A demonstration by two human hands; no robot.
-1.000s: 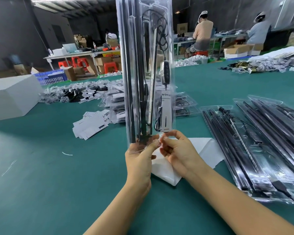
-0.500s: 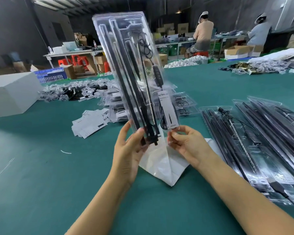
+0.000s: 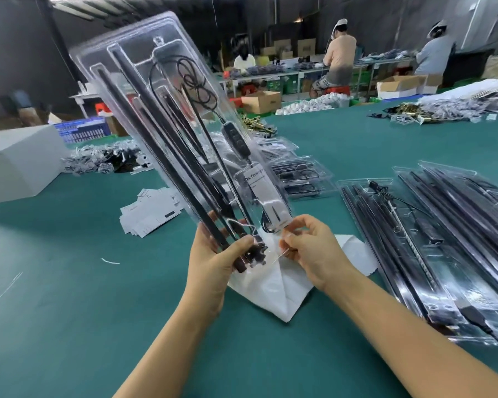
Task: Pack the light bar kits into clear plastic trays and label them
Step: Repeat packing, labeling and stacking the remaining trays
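Observation:
A clear plastic tray (image 3: 133, 67) packed with black light bars, a coiled cable and an inline controller stands tilted to the left above the table. My left hand (image 3: 213, 265) grips its lower end, thumb over the front. My right hand (image 3: 308, 248) pinches the tray's lower right corner, just below a white label card (image 3: 260, 193) that reads "Grow Light". More filled trays (image 3: 431, 242) lie side by side on the right.
A white sheet (image 3: 273, 288) lies on the green table (image 3: 69, 311) under my hands. A heap of white cards (image 3: 150, 211) sits left of centre, a white box (image 3: 15, 165) far left, and stacked trays (image 3: 299, 176) behind. Other people work at benches in the back.
The tray went from upright to leaning further left, its top swinging down and left. My left hand shifted its grip from the bottom edge to the tray's left lower side.

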